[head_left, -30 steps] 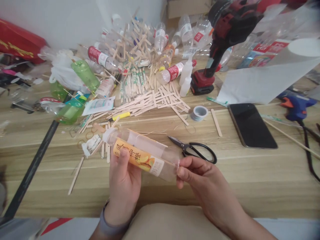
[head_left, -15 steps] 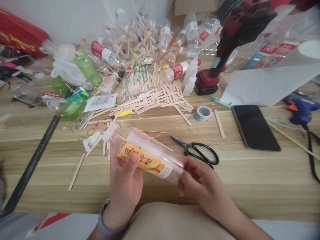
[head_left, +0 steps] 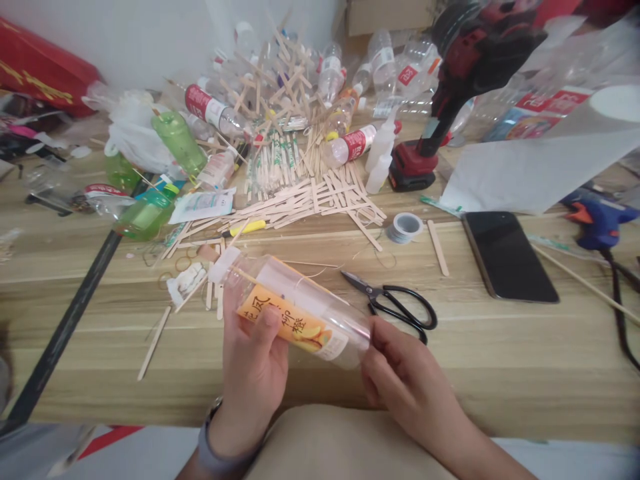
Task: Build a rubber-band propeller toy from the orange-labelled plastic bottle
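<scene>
My left hand (head_left: 257, 363) is wrapped round a clear plastic bottle (head_left: 345, 327) with an orange label, its thumb pressed on the label. The bottle lies tilted above the table, its white neck end up at the left. A flat wooden stick (head_left: 208, 253) pokes out past the neck, and a thin stick shows inside the bottle. At the base, my right hand (head_left: 400, 370) has its fingers curled together against the bottle's end. Anything pinched between those fingers is hidden. Just beyond the right hand lie black-handled scissors (head_left: 395, 297).
Wooden sticks (head_left: 300, 200) and plastic bottles (head_left: 210, 107) crowd the back. At right are a tape roll (head_left: 406, 228), a phone (head_left: 510, 257), a glue gun (head_left: 603, 220) and a standing power drill (head_left: 415, 163). A yellow-handled cutter (head_left: 247, 228) lies beyond the bottle.
My right fingers have closed more tightly together at the bottle's base. The bottle has shifted very slightly to the right in my left hand's grip.
</scene>
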{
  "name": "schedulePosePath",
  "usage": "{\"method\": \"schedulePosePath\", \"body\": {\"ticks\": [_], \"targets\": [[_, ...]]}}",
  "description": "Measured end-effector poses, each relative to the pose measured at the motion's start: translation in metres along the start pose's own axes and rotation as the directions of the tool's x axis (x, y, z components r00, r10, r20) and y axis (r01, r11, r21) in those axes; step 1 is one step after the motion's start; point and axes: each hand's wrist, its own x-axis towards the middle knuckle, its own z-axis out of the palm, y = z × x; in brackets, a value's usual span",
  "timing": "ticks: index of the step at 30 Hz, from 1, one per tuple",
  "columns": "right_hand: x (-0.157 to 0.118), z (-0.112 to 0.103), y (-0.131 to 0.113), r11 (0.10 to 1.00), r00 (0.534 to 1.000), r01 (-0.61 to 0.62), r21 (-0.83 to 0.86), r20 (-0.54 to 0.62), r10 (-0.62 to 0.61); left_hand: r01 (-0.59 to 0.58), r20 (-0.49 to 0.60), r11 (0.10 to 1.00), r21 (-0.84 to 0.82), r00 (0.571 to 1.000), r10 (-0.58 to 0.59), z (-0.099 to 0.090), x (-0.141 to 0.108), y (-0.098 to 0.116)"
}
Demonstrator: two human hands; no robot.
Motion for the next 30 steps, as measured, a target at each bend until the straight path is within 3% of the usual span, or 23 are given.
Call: {"method": "schedulePosePath", "body": {"ticks": [11, 14, 17, 20, 26, 30], "targets": [[-0.001, 0.000, 0.005, 0.991, 0.992, 0.106, -0.080, -0.055, -0.111, -0.019, 0.007, 1.000, -0.007, 1.000, 0.019, 0.001, 0.000, -0.001], [-0.001, -0.004, 0.003, 0.988, 0.991, 0.132, -0.086, 0.002, -0.132, -0.022, 0.012, 1.000, -0.003, 1.000, 0.022, 0.000, 0.000, 0.000], [-0.001, -0.010, 0.000, 0.962, 0.971, 0.236, -0.139, 0.063, -0.230, -0.036, 0.006, 0.999, -0.005, 0.999, 0.036, -0.001, 0.002, 0.001], [-0.002, -0.017, -0.001, 0.953, 0.949, 0.290, -0.088, 0.159, -0.274, -0.008, 0.001, 1.000, -0.026, 1.000, 0.008, -0.002, 0.002, 0.002], [-0.002, -0.017, 0.001, 0.975, 0.959, 0.061, 0.214, 0.260, -0.117, 0.112, -0.004, 0.993, -0.043, 0.994, -0.113, -0.003, -0.001, 0.002], [0.000, -0.012, 0.001, 0.959, 0.969, 0.053, 0.278, 0.217, -0.117, 0.115, -0.009, 0.993, -0.039, 0.993, -0.116, -0.003, -0.003, 0.003]]}}
